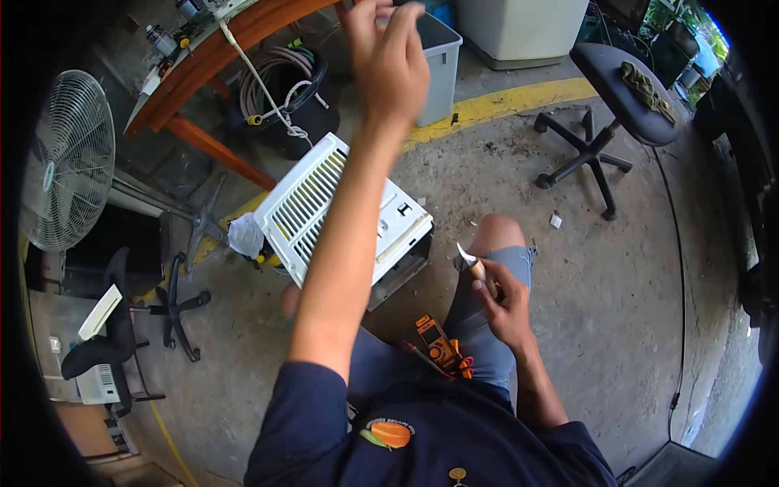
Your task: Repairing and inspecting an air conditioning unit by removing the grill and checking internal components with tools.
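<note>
My right hand [506, 302] is closed round the wooden handle of a small knife [475, 264], its short curved blade pointing up and away from me above my bare knee. Stretched far forward, my left hand [389, 61] is raised in front of a grey bin [441, 77]. Its fingers are bent, slightly blurred and apart, and I see nothing held in them. Under my left forearm stands a white appliance with a slatted grille [304, 207], partly hidden by the arm. An orange and black multimeter [439, 345] with leads rests in my lap.
A black wheeled stool [621, 93] with a glove-like cloth stands front right. Behind the appliance are a wooden table [195, 77] and a black tub with a coiled hose [276, 81]. A large fan [71, 158] and an office chair [109, 341] are left. A cable [669, 219] crosses the floor.
</note>
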`<state>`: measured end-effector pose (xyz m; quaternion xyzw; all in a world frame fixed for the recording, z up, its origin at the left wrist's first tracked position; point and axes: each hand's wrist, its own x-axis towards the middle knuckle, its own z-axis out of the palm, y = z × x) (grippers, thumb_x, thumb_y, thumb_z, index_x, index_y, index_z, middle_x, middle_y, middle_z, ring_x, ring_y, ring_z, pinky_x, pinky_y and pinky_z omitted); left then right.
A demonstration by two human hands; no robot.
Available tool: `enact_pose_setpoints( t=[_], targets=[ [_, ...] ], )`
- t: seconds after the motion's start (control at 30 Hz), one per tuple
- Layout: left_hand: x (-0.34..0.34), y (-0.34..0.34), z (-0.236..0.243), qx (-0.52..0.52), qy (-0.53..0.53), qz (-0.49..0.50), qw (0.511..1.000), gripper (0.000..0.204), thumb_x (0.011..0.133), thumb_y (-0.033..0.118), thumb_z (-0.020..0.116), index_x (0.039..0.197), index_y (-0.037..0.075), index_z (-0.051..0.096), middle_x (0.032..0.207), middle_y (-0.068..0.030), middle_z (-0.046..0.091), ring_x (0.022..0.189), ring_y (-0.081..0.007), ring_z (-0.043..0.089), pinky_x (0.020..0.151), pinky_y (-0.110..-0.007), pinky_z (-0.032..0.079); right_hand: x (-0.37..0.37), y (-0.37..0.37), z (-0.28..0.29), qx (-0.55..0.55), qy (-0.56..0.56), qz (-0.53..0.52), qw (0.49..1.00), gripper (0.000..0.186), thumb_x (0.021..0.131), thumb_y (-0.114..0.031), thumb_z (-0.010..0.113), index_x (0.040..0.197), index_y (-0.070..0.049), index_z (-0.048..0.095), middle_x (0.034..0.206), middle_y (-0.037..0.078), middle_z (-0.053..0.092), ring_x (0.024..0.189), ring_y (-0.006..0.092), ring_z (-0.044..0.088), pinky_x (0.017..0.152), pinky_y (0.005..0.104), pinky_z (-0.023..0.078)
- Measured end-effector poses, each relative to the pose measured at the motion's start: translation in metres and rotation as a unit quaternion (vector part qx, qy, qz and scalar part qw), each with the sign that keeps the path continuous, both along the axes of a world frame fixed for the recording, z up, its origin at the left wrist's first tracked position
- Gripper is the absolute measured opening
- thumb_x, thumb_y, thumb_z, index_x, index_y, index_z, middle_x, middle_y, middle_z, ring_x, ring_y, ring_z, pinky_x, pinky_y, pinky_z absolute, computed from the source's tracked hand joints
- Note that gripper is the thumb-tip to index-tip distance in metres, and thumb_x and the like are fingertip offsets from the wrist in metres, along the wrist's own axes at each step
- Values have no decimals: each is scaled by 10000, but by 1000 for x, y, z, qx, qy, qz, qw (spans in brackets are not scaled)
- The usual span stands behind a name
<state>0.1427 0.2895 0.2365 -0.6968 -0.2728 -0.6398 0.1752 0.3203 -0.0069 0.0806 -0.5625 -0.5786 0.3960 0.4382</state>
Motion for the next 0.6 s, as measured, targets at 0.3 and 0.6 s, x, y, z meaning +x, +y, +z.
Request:
enact_pose_setpoints(
  t=[0.3, 0.6],
  targets=[
    [-16, -145, -84, -427, -16, 29, 903, 174, 1038, 184, 720, 963, 28, 700, 889, -62, 676, 774, -253, 635, 777, -351, 538, 9, -9, -20, -119, 144, -59, 981, 330, 1030, -88, 707, 1339, 24, 677, 837, 43, 647, 700, 115, 508, 628, 268, 405],
    [-83, -348, -211, -711, -418, -330, 459, 333, 1095, 137, 676, 1393, 20, 588, 1063, -83, 690, 958, -136, 648, 894, -260, 516, -46, 16, -12, -153, 98, 77, 980, 309, 1013, -44, 678, 1310, 36, 640, 842, 40, 627, 674, 105, 482, 604, 266, 379]
  ],
)
